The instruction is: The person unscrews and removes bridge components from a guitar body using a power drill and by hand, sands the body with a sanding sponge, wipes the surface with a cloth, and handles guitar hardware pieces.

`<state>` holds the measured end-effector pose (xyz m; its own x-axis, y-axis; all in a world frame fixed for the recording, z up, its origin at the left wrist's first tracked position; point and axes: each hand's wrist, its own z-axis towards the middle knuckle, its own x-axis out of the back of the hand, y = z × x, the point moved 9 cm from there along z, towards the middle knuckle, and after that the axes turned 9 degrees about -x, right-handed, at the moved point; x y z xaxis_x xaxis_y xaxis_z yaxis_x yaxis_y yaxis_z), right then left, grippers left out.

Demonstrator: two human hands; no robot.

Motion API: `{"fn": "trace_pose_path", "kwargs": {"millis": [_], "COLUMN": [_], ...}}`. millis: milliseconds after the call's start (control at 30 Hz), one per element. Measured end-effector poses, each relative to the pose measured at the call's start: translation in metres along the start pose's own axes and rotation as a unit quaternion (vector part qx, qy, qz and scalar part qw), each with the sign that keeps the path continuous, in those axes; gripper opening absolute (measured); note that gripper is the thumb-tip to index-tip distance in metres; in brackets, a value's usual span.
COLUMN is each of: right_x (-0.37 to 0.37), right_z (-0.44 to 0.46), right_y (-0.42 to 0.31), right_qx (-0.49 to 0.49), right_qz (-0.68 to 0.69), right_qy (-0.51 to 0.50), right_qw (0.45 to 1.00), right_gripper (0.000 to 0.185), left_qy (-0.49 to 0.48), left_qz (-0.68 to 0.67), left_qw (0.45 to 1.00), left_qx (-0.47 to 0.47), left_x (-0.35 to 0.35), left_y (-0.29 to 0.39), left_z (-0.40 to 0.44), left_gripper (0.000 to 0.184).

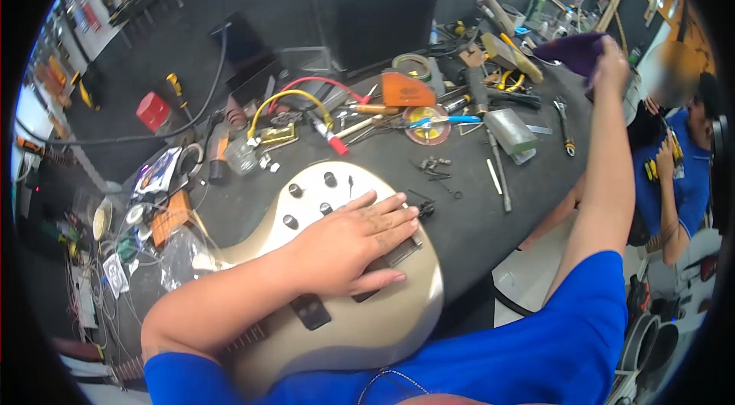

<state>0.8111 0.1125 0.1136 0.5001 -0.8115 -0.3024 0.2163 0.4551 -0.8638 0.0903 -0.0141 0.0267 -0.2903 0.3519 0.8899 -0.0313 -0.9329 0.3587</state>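
Observation:
A cream-coloured electric guitar (409,302) lies face up across the near side of the workbench, its neck running to the lower left. My left hand (356,236) rests flat on its body with the fingers stretched out, partly covering the bridge (403,252) and a pickup. Black control knobs (295,191) show just beyond that hand. Out at the upper right, my right arm is extended over the bench's far right side. There my right hand (611,66) is closed on a purple cloth (576,53), which hangs off to the left of the fingers.
A black amplifier (379,18) stands at the back. Tools, an orange box (406,89), a metal block (511,132) and a wrench (565,125) are scattered beyond the guitar. Loose strings and a plastic bag (184,256) lie left. Another person in a blue shirt (693,175) is at the right.

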Motion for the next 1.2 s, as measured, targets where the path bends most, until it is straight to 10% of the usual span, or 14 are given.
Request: {"fn": "trace_pose_path", "kwargs": {"millis": [200, 267, 333, 400, 600, 800, 967, 1200], "right_x": [-0.042, -0.05, -0.05, -0.052, -0.129, -0.129, -0.146, -0.113], "right_z": [-0.19, -0.299, -0.399, -0.476, -0.625, -0.662, -0.633, -0.65], "right_y": [-0.266, -0.331, -0.353, -0.33, -0.225, -0.198, -0.127, -0.166], "right_qx": [0.33, 0.523, 0.548, 0.384, 0.295, 0.344, 0.178, 0.215], "right_qz": [-0.141, -0.394, -0.407, -0.157, -0.352, -0.483, -0.453, -0.595], "right_qy": [-0.059, -0.07, -0.099, -0.218, -0.493, -0.452, -0.501, -0.503], "right_qw": [0.932, 0.753, 0.724, 0.883, 0.738, 0.667, 0.716, 0.589], "right_gripper": [0.027, 0.028, 0.03, 0.032, 0.02, 0.05, 0.065, 0.074], "left_qy": [0.173, 0.257, 0.332, 0.377, 0.374, 0.387, 0.389, 0.393], "left_qz": [-0.051, -0.07, -0.081, -0.105, -0.089, -0.019, -0.034, -0.049], "left_qw": [0.982, 0.957, 0.931, 0.909, 0.913, 0.917, 0.916, 0.913], "left_qx": [0.048, 0.111, 0.13, 0.141, 0.137, 0.095, 0.092, 0.097], "left_x": [0.023, 0.039, 0.051, 0.046, 0.051, 0.053, 0.046, 0.044], "left_y": [-0.014, -0.024, -0.044, -0.059, -0.056, -0.049, -0.057, -0.06], "left_z": [-0.011, -0.022, -0.033, -0.041, -0.042, -0.043, -0.039, -0.04], "left_gripper": [0.051, 0.043, 0.036, 0.034, 0.029, 0.027, 0.029, 0.033]}}
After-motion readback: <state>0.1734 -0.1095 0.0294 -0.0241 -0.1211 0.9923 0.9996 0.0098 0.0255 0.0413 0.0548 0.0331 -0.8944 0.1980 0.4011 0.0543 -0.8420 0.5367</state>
